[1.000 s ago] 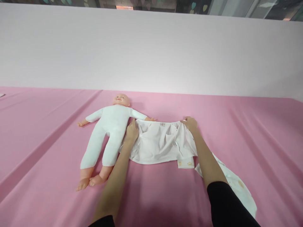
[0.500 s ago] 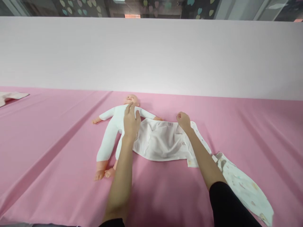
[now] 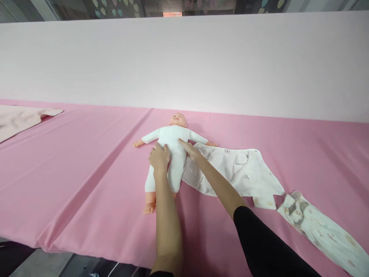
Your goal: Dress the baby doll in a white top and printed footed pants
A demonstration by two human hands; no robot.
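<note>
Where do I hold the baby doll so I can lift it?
I'd grip the doll around its white middle, one hand from each side. It lies on its back with its arms spread wide, so hands can reach both sides of its tummy.

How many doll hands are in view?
2: one doll hand at picture left, on the pink sheet; the other doll hand at right, beside the white garment. Neither is hidden.

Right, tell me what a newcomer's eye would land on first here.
Most likely the doll in white, lying face up mid-picture on the pink cloth, with the left hand and right hand at its body. Next, the white garment spread beside it, then the patterned one at the lower right.
</note>
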